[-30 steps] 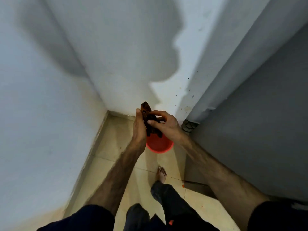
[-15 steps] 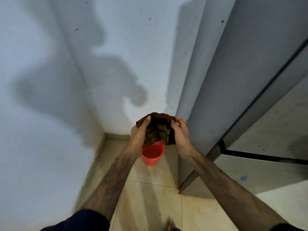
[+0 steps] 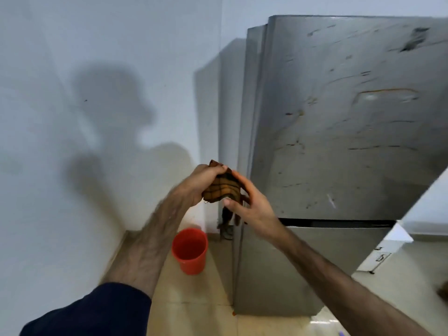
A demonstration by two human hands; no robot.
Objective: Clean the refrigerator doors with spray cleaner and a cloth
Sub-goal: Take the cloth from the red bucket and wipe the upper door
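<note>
The cloth [image 3: 221, 189], brown with dark checks, is bunched between both hands in front of the left edge of the refrigerator [image 3: 339, 132], about level with the bottom of its upper door. The left hand [image 3: 202, 181] comes in from the lower left with its forearm raised and the wrist bent; its fingers are curled over the top of the cloth and grip it. The right hand [image 3: 252, 206] reaches in from the lower right with the arm stretched out, its thumb pointing left under the cloth and its fingers held fairly straight against the cloth's far side, so the bundle is pressed between the two hands. A loose end of the cloth hangs down below the right hand. The upper door is grey and marked with dark streaks and spots. On the tiled floor [image 3: 194, 309], below the hands and just beside the refrigerator's left side, stands a red cup [image 3: 190, 251], upright near the white wall [image 3: 72, 141].
</note>
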